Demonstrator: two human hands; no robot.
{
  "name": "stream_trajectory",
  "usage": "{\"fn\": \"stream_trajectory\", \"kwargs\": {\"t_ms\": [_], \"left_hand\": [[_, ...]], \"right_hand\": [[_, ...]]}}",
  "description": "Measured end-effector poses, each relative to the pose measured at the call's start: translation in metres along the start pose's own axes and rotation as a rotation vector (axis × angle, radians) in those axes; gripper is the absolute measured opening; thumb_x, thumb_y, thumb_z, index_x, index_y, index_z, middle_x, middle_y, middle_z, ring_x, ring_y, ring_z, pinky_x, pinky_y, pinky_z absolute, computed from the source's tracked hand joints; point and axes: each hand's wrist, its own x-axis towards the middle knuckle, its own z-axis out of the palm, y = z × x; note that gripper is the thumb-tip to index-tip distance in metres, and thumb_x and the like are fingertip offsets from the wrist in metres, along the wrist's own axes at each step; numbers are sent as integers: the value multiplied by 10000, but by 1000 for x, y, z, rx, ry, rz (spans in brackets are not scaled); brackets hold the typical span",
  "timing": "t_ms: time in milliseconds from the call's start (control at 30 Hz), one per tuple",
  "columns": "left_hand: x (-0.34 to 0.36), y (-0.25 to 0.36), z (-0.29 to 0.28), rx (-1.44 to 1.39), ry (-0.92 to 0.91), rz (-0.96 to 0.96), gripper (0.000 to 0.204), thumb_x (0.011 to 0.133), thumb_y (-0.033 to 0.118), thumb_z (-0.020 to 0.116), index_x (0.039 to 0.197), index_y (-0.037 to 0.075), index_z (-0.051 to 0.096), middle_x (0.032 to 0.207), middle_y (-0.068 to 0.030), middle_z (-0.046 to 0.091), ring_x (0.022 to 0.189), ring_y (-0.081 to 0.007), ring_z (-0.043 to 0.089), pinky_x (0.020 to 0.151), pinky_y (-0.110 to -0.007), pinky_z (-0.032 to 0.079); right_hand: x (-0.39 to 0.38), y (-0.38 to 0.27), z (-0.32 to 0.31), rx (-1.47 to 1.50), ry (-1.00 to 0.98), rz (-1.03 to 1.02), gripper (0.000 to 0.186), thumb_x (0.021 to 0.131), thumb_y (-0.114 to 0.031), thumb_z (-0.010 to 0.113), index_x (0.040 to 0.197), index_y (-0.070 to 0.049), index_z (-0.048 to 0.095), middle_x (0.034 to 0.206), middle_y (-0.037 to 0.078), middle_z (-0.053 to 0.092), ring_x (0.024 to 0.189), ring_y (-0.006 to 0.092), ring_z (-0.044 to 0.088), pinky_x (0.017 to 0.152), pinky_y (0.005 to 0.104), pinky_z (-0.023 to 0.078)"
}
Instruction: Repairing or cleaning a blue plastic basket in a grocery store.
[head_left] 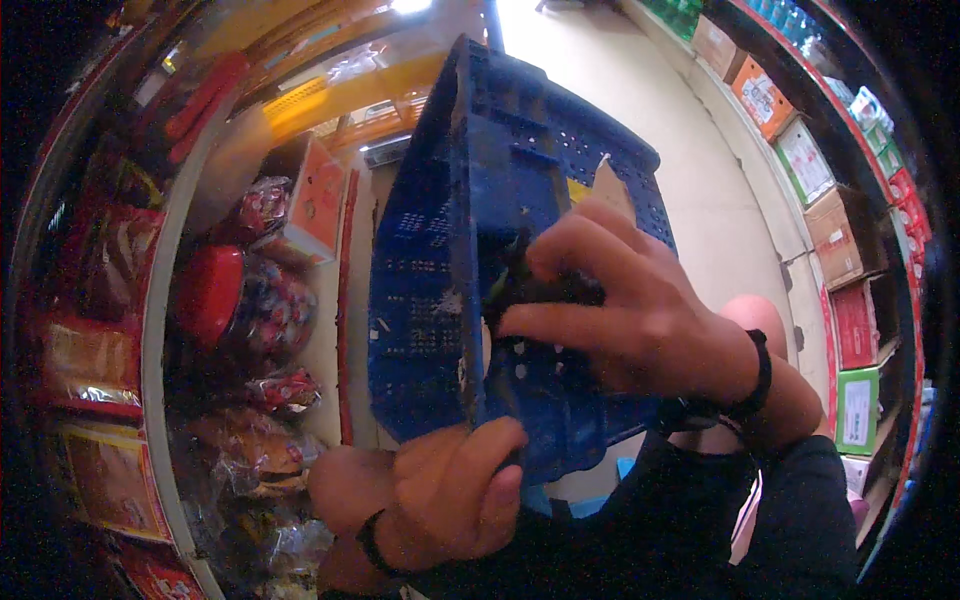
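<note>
Your left hand [455, 490] gripped the tilted blue crate [425, 300] by its rim, your right hand [635, 300] pinched a dark item [508, 287] (blurry), so slack left fingers risked the crate slipping.

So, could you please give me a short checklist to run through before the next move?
1. Left hand on the blue crate: ok, its grip is at the near edge.
2. Right hand secure on the dark item: cannot tell; the item shows between thumb and fingers, but blurred.
3. Dark item identified: cannot tell.
4. Crate edge free of marks: not ok, pale scuffs show.
5. Crate apart from the orange-red box on the left: ok, a gap shows.
</note>
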Motion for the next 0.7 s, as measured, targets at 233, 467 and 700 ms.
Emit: {"fn": "stream_trajectory", "kwargs": {"t_ms": [233,467,700], "left_hand": [[0,2,4,-2,64,8,191,889,144,509,925,-32,574,660,-126,570,488,-267,553,466,-368,438],[5,0,0,-61,-49,-4,175,880,131,514,925,-27,574,646,-116,557,473,-258,534,451,-368,422],[3,0,2,0,-32,56,243,874,163,551,996,-48,553,724,-139,588,528,-269,570,482,-354,453]], "right_hand": [[1,-4,-6,22,-139,27,388,640,-57,595,1018,-118,660,856,82,468,808,262,509,664,348,448],[-1,-1,-9,317,-196,122,483,588,82,539,1031,-73,654,839,95,428,810,277,478,706,339,407],[-6,18,-13,801,-302,241,375,628,59,489,957,-33,642,870,91,511,888,244,520,809,316,402]]}}
